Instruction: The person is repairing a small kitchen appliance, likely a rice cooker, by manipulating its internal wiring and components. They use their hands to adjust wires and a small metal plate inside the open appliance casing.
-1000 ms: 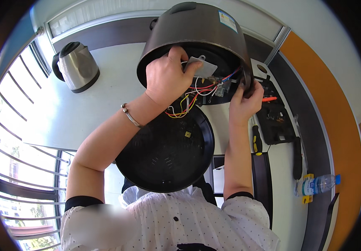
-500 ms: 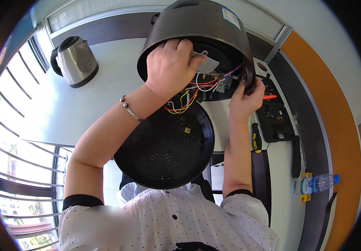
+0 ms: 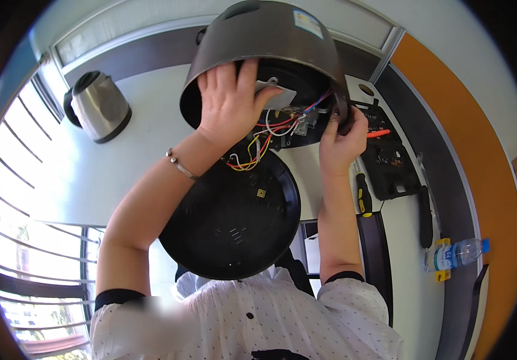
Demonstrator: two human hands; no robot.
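Observation:
A dark brown round rice cooker housing (image 3: 264, 45) lies tilted on the table, its open underside toward me. My left hand (image 3: 228, 102) reaches into the opening with fingers outstretched. Its thumb lies against a light grey metal plate (image 3: 283, 97); whether its hidden fingertips touch the inner wall I cannot tell. At the opening's right side, my right hand (image 3: 345, 138) pinches the rim. Red, white, yellow and blue wires (image 3: 279, 127) run inside, near a small metal bracket. Below the housing, a round black base cover (image 3: 210, 240) rests over my lap, with a small square brass-coloured piece (image 3: 261, 193) in it.
A steel kettle (image 3: 101, 107) stands at the table's left. On the right lie a black tool case (image 3: 390, 168), an orange-red handled tool (image 3: 378, 134) and a black-and-yellow screwdriver (image 3: 363, 195). A water bottle (image 3: 459, 254) lies farther right by the wall panel.
My left hand's fingers have straightened and spread inside the housing, where they were curled before. The whole view has shifted slightly. My right hand keeps its hold on the rim.

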